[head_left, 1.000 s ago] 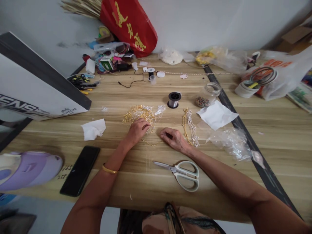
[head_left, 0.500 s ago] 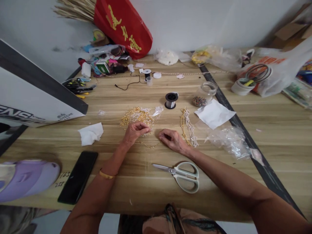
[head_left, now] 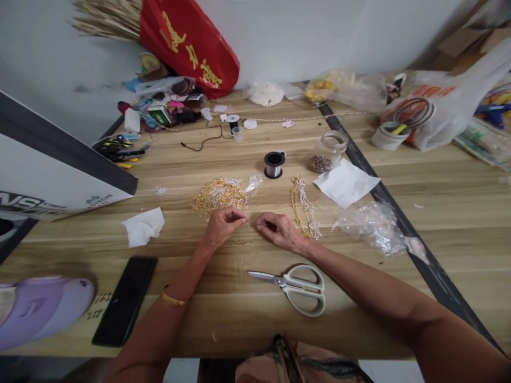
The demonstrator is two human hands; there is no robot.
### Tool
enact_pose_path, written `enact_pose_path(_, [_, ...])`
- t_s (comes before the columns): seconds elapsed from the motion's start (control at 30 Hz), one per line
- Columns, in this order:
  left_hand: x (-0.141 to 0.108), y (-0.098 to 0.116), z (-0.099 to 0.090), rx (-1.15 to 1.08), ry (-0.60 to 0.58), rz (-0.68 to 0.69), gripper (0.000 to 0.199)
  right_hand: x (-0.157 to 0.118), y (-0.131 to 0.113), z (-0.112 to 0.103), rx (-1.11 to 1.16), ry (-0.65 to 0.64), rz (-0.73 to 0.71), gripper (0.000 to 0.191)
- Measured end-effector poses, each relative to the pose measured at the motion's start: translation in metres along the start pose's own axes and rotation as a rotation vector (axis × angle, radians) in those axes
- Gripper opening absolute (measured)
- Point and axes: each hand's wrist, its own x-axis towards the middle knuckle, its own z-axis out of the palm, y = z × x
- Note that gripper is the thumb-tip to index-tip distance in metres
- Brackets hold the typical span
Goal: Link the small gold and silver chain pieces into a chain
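Note:
My left hand [head_left: 224, 226] is closed in a pinch just in front of a tangled pile of gold and silver chains [head_left: 219, 194]. Facing it, my right hand [head_left: 279, 230] is also pinched, its fingertips a short gap away. A short thin gold chain [head_left: 243, 242] hangs or lies between the two hands, its ends hidden at the fingers. Gold and silver strands [head_left: 305, 207] lie right of my right hand. Scissors [head_left: 293, 287] with pale handles rest nearer to me. Beyond the hands stands a spool of fine wire [head_left: 274, 165].
A jar of beads [head_left: 323, 159], white paper [head_left: 346, 182] and clear plastic bags [head_left: 373, 226] are on the right. A phone [head_left: 124, 300], a crumpled tissue [head_left: 143, 227], a purple object [head_left: 48, 308] and a large box [head_left: 59, 165] are on the left.
The view has shifted slightly. My fingertips have drawn a little closer together, and less of the short gold chain shows between them.

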Motion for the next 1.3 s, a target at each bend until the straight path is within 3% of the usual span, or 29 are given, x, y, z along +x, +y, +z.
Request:
enact_pose_path(0.4, [-0.003,-0.001,0.01,-0.013,-0.003,-0.018,0.015,0.0,-0.004,-0.001,0.016,-0.012,-0.006,0.013])
enact_pose_path(1.3, [-0.008,0.007,0.015,0.045,-0.032,0.024,0.012,-0.001,-0.003,0.0,-0.001,-0.022,-0.009,0.016])
